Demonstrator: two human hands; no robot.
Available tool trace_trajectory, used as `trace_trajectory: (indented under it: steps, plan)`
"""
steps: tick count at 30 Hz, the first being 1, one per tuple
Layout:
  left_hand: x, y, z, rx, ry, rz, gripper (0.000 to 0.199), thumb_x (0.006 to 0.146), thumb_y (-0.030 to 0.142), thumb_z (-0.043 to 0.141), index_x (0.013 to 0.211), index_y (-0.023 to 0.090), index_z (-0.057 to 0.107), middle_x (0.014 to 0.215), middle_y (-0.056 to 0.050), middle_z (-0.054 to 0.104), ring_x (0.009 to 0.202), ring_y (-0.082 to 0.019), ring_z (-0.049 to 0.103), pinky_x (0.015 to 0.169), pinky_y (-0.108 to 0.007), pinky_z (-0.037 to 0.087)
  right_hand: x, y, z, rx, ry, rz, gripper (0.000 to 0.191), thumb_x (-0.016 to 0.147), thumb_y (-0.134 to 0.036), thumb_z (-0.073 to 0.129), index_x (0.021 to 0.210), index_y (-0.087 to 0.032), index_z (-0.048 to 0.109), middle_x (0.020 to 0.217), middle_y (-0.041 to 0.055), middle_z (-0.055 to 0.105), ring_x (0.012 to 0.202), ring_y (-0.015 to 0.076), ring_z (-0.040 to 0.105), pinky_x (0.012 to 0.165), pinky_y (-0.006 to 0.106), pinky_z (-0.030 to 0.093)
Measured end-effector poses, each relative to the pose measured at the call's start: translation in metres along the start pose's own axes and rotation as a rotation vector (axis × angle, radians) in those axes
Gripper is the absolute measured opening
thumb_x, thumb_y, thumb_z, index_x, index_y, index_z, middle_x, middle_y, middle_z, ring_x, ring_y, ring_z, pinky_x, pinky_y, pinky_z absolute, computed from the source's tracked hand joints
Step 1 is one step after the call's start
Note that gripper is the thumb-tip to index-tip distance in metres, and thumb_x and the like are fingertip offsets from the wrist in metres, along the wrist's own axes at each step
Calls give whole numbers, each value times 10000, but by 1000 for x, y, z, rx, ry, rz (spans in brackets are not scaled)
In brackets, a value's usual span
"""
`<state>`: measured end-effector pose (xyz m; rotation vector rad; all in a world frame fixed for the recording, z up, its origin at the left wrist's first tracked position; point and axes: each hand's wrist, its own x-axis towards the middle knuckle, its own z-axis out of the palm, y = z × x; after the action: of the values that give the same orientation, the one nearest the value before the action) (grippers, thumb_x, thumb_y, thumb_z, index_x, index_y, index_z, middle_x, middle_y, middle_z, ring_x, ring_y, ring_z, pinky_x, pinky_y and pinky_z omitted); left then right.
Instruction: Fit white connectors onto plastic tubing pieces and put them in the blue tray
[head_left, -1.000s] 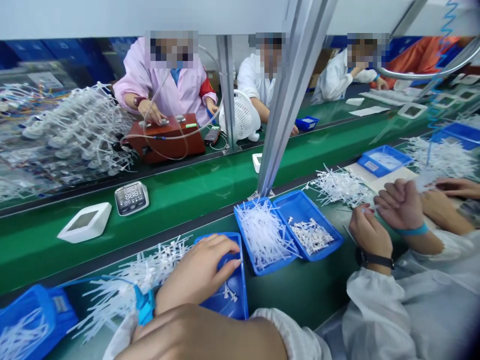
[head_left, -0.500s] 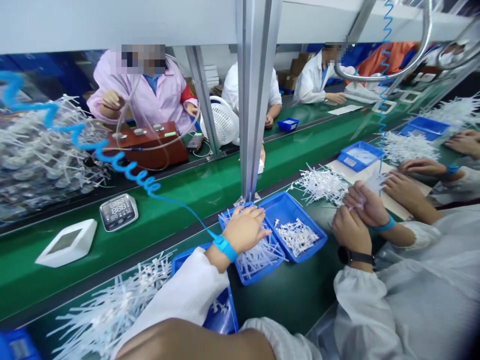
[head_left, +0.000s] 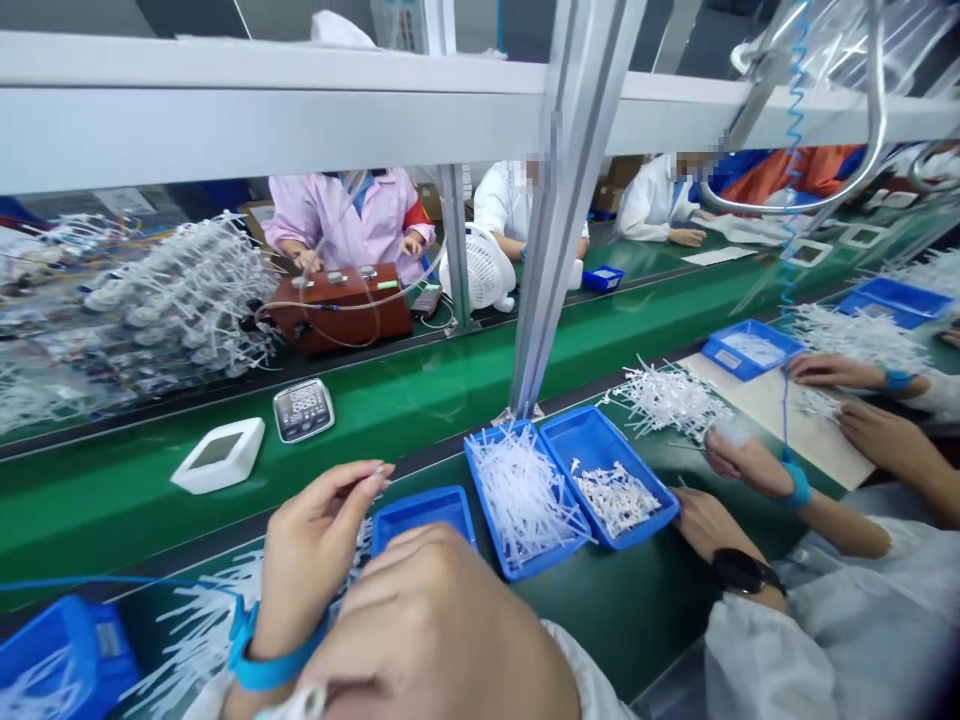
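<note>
My left hand (head_left: 319, 540), with a blue band at its wrist, is raised left of centre. Its thumb and fingers pinch something tiny that I cannot make out. My right hand (head_left: 442, 620) is large and close to the camera at the bottom centre, back of the hand up, fingers curled. A small whitish piece shows at its lower left edge, too cut off to name. Behind my hands are a blue tray (head_left: 424, 496), a blue tray of thin white tubes (head_left: 521, 490) and a blue tray of small white parts (head_left: 615, 497). Loose tubes (head_left: 202, 625) lie at left.
A metal post (head_left: 559, 240) rises behind the trays. White-framed device (head_left: 219, 456) and display unit (head_left: 303, 410) sit on the green belt. At right, co-workers' hands (head_left: 750, 465) handle parts beside a tube pile (head_left: 671, 400). A blue bin (head_left: 94, 650) stands lower left.
My left hand has left the tube tray and moved left, its spread fingers now pinched. My right hand has come into view at the bottom. The camera view has shifted.
</note>
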<state>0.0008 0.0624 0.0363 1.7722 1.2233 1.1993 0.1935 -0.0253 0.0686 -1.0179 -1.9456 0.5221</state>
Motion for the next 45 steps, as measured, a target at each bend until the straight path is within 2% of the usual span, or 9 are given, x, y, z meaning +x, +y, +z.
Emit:
trace_trajectory:
  steps: [2, 3, 8, 10, 12, 15, 20, 38, 45]
  plan:
    - [-7, -5, -8, 5, 52, 34, 298, 936, 494, 717, 948, 201, 773, 932, -38, 789, 782, -134, 759, 710, -175, 615, 20, -9, 29, 58, 35, -79, 554, 981, -630, 643, 624, -207, 626, 545, -47, 548, 578, 90, 545, 592, 263, 368]
    - [-10, -7, -10, 14, 72, 69, 285, 945, 475, 706, 930, 198, 775, 928, -38, 779, 774, -127, 747, 691, -168, 604, 26, -9, 35, 79, 60, -74, 558, 1003, -614, 618, 640, -191, 622, 568, -39, 559, 580, 90, 536, 599, 265, 359]
    - [-14, -11, -20, 5, 53, 233, 129, 945, 306, 716, 904, 202, 781, 923, -25, 760, 798, -123, 727, 660, -158, 580, 29, 7, 16, 78, 127, 137, 408, 1080, -446, 558, 783, -169, 594, 713, -10, 582, 692, 111, 539, 665, 249, 357]
    - [-16, -13, -25, -20, 44, 268, 53, 935, 222, 729, 959, 223, 776, 940, -3, 763, 820, -110, 727, 700, -150, 583, 29, 12, 12, 49, 100, 168, 365, 1085, -352, 551, 768, -171, 533, 714, -17, 548, 692, 108, 511, 667, 243, 339]
    - [-18, -14, -31, -48, 13, 298, 92, 942, 162, 711, 979, 236, 751, 940, 16, 751, 846, -98, 716, 737, -146, 577, 31, 15, 15, 47, 61, 156, 375, 1071, -319, 577, 736, -169, 503, 682, -27, 521, 658, 98, 483, 648, 236, 319]
    - [-19, -15, -39, -71, -78, 347, 134, 988, 120, 630, 964, 234, 698, 926, 24, 700, 864, -85, 675, 756, -152, 548, 34, 16, 24, 61, 29, 124, 400, 1056, -320, 611, 703, -163, 509, 638, -36, 504, 616, 84, 467, 623, 225, 304]
    - [-18, -13, -47, -7, -153, 398, 147, 1020, 107, 588, 1015, 231, 668, 960, 13, 636, 908, -82, 616, 807, -161, 491, 40, 16, 36, 39, -10, 78, 444, 1063, -313, 600, 669, -157, 465, 602, -43, 439, 584, 77, 420, 605, 231, 275]
    - [-20, -4, -49, -110, -164, 365, 101, 1022, 124, 598, 996, 215, 634, 948, 6, 592, 879, -93, 592, 771, -180, 468, 41, 10, 44, 135, -40, 23, 451, 1107, -434, 496, 742, -172, 459, 651, -34, 442, 617, 92, 427, 624, 238, 291]
    - [-22, -5, -48, -112, -181, 361, 110, 1034, 124, 576, 997, 218, 618, 951, 8, 576, 886, -87, 580, 778, -178, 460, 39, 11, 43, 147, -62, 25, 439, 1106, -426, 495, 748, -172, 482, 657, -28, 453, 623, 97, 437, 623, 241, 295]
